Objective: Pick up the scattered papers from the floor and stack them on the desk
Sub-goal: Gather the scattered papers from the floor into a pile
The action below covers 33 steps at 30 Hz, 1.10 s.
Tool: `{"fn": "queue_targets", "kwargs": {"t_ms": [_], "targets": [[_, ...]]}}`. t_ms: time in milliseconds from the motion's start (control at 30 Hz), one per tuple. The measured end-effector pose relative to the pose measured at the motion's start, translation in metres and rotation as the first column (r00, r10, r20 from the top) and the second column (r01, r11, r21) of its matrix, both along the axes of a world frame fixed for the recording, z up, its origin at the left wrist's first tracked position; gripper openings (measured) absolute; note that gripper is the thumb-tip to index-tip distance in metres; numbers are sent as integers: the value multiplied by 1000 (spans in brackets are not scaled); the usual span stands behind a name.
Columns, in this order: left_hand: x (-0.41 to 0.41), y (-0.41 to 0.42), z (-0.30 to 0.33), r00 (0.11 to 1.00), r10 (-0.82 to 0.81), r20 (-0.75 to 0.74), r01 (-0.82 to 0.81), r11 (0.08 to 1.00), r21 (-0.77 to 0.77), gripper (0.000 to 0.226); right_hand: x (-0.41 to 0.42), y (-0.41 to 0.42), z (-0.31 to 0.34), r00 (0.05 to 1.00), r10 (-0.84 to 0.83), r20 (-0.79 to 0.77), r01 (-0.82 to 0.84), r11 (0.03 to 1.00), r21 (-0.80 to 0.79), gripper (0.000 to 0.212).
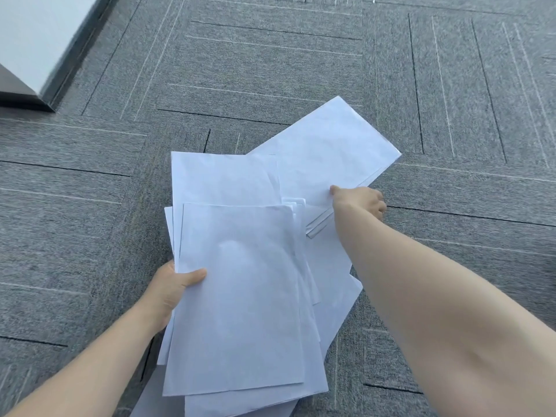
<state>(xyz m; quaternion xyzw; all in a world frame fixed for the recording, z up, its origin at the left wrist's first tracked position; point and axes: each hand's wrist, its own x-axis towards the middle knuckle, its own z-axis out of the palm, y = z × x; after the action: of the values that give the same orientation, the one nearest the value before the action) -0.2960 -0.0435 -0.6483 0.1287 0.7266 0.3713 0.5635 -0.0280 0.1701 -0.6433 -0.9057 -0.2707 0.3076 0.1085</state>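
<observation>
My left hand (173,288) grips a loose bundle of white papers (240,296) by its left edge, thumb on top, above the grey carpet. The sheets in the bundle are fanned and uneven. Farther out, a white sheet (328,145) lies angled towards the upper right. My right hand (359,203) pinches this sheet at its near edge, thumb on top and fingers curled underneath. More white sheets (334,284) lie under my right forearm, partly hidden by the bundle. No desk is in view.
Grey carpet tiles (270,70) with line patterns cover the floor all around. At the upper left stands a white wall panel (30,34) with a dark base strip (27,100) at its corner.
</observation>
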Motion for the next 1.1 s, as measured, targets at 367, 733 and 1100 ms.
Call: {"fn": "queue_targets", "kwargs": {"t_ms": [367, 733, 1100], "targets": [[-2, 3, -1, 999, 37, 38, -39, 998, 46, 26, 3, 4, -8, 995, 91, -41, -85, 987, 133, 32], [-24, -4, 15, 988, 86, 128, -97, 992, 75, 50, 30, -66, 4, 927, 301, -223, -251, 941, 227, 21], [-20, -13, 20, 994, 38, 101, -46, 996, 78, 44, 38, -161, 7, 907, 190, -375, -152, 980, 131, 50]]}}
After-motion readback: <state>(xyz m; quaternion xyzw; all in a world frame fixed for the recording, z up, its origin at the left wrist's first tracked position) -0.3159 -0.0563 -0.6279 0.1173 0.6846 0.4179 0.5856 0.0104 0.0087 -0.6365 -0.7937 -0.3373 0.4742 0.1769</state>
